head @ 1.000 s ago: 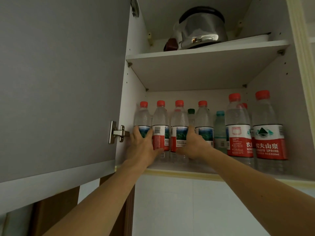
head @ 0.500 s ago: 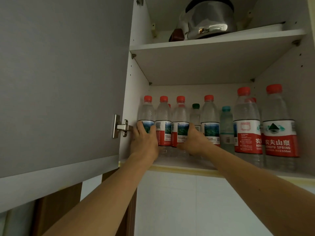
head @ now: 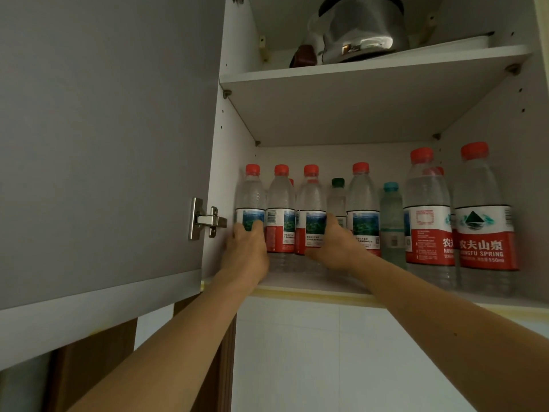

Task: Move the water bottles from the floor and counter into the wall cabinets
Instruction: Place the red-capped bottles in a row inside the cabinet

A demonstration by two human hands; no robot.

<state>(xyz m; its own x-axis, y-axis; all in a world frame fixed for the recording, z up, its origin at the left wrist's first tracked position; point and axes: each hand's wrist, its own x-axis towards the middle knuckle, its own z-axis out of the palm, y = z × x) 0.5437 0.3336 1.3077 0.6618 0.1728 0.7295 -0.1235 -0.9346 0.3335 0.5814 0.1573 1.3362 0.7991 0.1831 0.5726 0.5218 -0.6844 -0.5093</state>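
Observation:
Several red-capped water bottles stand on the lower shelf [head: 326, 288] of the open wall cabinet. My left hand [head: 246, 251] grips the leftmost bottle [head: 250, 197] low on its label, beside the cabinet's left wall. My right hand [head: 337, 246] grips the third bottle [head: 312, 209] from its right side, fingers curled round its lower part. A second bottle [head: 280, 200] stands between the two held ones. More red caps show behind this front row.
Right of my hands stand a green-capped bottle [head: 337, 200], another red-capped one [head: 363, 197], a teal-capped bottle [head: 391, 215] and two larger bottles [head: 427, 200] [head: 482, 200]. The grey door [head: 104, 144] hangs open at left on its hinge [head: 205, 221]. A steel pot [head: 362, 28] sits on the upper shelf.
Both hands have pushed their bottles a little deeper onto the shelf and toward the left wall. My left hand has settled on the leftmost bottle alone.

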